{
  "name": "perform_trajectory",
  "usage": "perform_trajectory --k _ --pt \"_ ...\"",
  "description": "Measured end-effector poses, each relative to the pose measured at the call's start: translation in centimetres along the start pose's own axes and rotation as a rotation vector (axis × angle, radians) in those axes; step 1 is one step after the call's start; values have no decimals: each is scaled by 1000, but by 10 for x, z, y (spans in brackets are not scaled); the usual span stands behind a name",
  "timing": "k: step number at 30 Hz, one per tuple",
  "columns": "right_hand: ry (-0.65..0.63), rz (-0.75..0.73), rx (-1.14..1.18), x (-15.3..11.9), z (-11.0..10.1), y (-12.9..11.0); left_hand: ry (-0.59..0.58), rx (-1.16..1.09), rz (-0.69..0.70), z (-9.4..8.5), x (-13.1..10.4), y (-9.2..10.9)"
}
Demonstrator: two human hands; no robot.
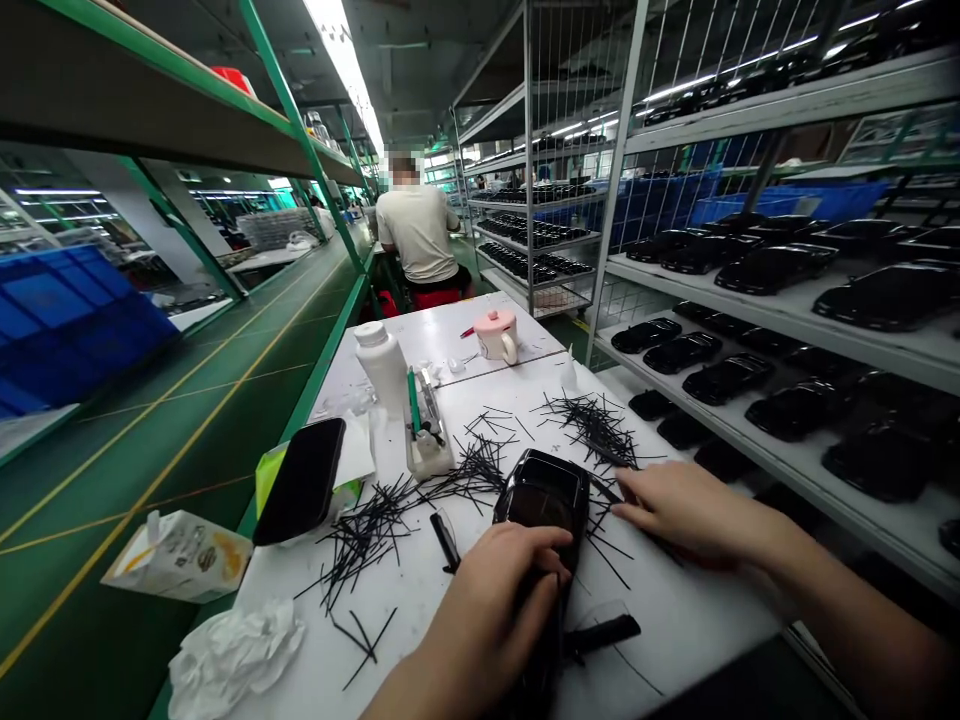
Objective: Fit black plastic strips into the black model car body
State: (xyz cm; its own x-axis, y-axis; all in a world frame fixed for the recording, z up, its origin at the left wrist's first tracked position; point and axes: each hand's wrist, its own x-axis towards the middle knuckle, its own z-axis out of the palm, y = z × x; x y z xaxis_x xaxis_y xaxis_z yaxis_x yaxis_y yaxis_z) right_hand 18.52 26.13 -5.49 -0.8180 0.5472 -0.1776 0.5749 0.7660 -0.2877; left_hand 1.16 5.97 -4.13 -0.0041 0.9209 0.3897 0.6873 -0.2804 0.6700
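A glossy black model car point(545, 482) stands on the white table, its two side doors point(604, 635) swung out. My left hand point(499, 590) lies over the car's middle with its fingers curled onto it, hiding much of the body. To the right of the car, my right hand point(675, 505) is closed in a pinch. From its fingertips a slim dark piece point(604, 490) points toward the car; its kind is not clear. Thin black strips lie in a loose pile point(592, 425) beyond my right hand and in another heap point(367, 535) left of the car.
At left are a phone point(301, 480), a drink carton point(180, 555) and crumpled tissue point(236, 655). A white bottle point(382, 365), a holder with tools point(426, 430) and a lidded mug point(496, 335) stand farther back. Racks of black model cars point(776, 265) line the right; a person point(418, 230) sits ahead.
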Motion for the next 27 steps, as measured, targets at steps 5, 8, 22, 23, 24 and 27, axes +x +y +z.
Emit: perform_trajectory --k 5,8,22,23,24,27 --pt "15 -89 37 21 -14 -24 34 105 103 -1 2 0" --pt "-25 -69 45 21 -7 -34 102 221 153 7 1 1" --pt "-61 -155 -19 23 -10 -38 201 606 409 32 -15 1" --pt "-45 -181 -19 32 -11 -32 192 601 410 31 -15 2" --pt "-22 -205 -20 41 -11 -27 190 589 406 30 -15 3" --pt "52 -250 -35 68 -8 -13 184 508 369 28 -13 6"
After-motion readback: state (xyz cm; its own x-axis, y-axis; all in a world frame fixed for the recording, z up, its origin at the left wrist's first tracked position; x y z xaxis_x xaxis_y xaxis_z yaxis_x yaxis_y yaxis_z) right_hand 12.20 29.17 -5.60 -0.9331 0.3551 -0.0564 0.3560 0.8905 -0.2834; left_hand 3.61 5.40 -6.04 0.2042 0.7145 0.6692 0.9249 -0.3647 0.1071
